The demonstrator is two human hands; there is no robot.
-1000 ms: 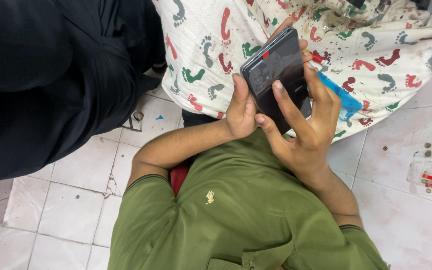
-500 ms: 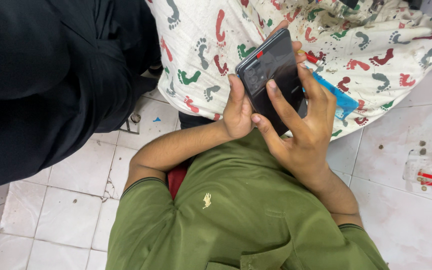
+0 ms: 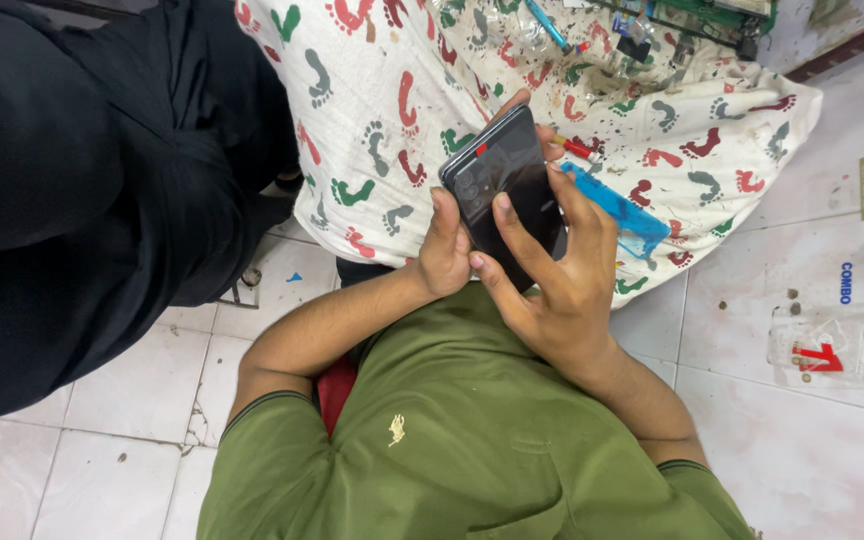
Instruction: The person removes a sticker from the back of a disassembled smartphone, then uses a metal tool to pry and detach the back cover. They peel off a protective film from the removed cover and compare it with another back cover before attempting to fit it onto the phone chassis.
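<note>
I hold a black smartphone (image 3: 505, 178) back side up, its camera cluster toward the near left corner. My left hand (image 3: 444, 250) grips its left edge with the thumb on the back. My right hand (image 3: 552, 275) wraps the right side, fingers spread over the dark back. The phone hangs above a white cloth (image 3: 392, 90) printed with red, green and grey footprints. Below the hands are my green shirt (image 3: 452, 440) and forearms.
A person in black clothing (image 3: 82, 170) fills the left. On the cloth lie a blue flat tool (image 3: 620, 208), a red-tipped pen (image 3: 580, 148) and a green circuit board (image 3: 697, 18). A clear plastic packet (image 3: 842, 345) lies on the white tiled floor (image 3: 122, 390) at right.
The phone and both hands have shifted slightly left and lower in view; the grip on the phone stays the same.
</note>
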